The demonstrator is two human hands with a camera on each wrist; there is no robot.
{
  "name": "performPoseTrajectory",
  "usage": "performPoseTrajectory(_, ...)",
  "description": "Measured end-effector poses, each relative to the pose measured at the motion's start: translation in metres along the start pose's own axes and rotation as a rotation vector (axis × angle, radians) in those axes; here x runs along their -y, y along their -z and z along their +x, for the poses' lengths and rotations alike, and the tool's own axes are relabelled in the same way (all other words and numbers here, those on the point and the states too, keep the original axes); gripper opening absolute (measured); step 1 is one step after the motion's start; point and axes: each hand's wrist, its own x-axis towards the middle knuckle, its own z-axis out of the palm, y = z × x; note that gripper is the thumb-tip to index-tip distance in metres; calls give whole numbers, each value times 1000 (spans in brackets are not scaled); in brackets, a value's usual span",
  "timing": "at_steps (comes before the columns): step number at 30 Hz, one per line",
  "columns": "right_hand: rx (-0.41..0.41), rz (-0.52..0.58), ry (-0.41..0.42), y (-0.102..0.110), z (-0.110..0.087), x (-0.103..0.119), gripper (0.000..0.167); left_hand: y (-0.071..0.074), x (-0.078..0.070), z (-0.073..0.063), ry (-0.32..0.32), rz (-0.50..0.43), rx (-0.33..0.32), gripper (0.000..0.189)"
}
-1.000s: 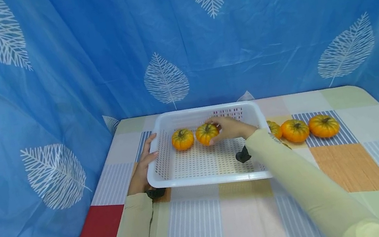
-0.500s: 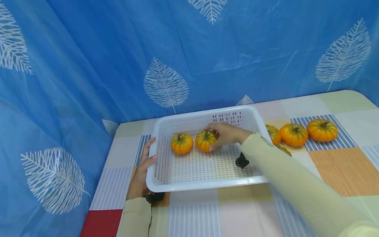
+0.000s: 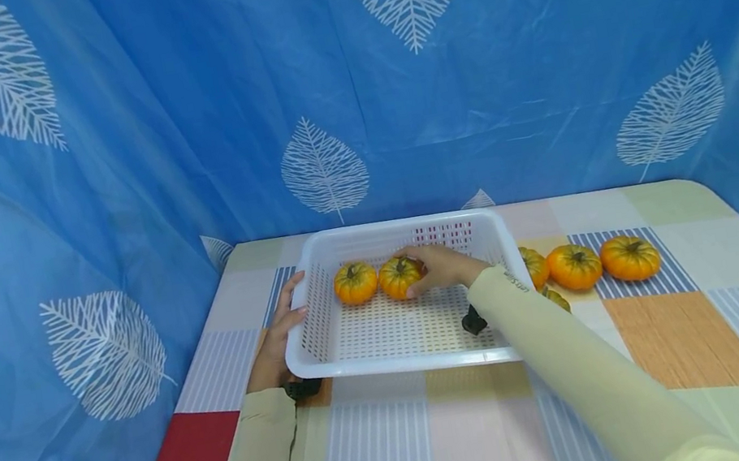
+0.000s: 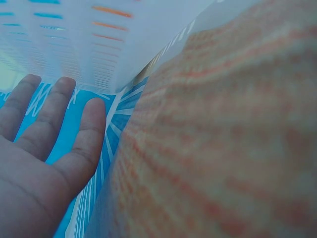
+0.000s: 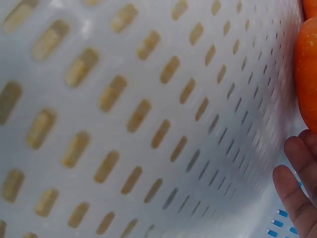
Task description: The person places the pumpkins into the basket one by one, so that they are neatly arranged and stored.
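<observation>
A white plastic basket (image 3: 408, 366) with slotted walls stands on the table. Inside, towards its back, are two small orange pumpkins side by side: the left pumpkin (image 3: 355, 282) and the right pumpkin (image 3: 396, 280). My right hand (image 3: 440, 266) reaches over the basket's right side and grips the right pumpkin, thumb in front and fingers behind. The right wrist view catches only the edge of an orange pumpkin (image 5: 308, 74) above my fingertips (image 5: 286, 181). My left hand (image 3: 281, 332) is at the basket's left wall; its straight fingers (image 4: 52, 114) reach along that wall in the left wrist view.
Right of the basket lie more pumpkins: one pumpkin (image 3: 575, 267), another pumpkin (image 3: 630, 258) farther right, and others partly hidden by my sleeve (image 3: 570, 360) and the basket. A checked tablecloth (image 3: 488, 440) covers the table. Blue leaf-patterned curtains (image 3: 229, 107) hang behind and at the sides.
My right hand has shifted the right pumpkin slightly left, closer to the other one. My left hand stays at the basket's wall. The head view has tilted a little upward.
</observation>
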Motion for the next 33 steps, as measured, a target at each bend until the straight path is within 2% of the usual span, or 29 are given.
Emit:
performPoseTrajectory(13, 20, 32, -56, 2, -2, 1, 84, -2, 0, 0, 22, 29, -24, 66)
performPoseTrajectory(25, -14, 64, -22, 10, -6, -1, 84, 0, 2, 2, 3, 22, -8, 64)
performPoseTrajectory(33, -34, 83, -9, 16, -8, 1, 77, 1, 2, 3, -15, 1, 6, 63)
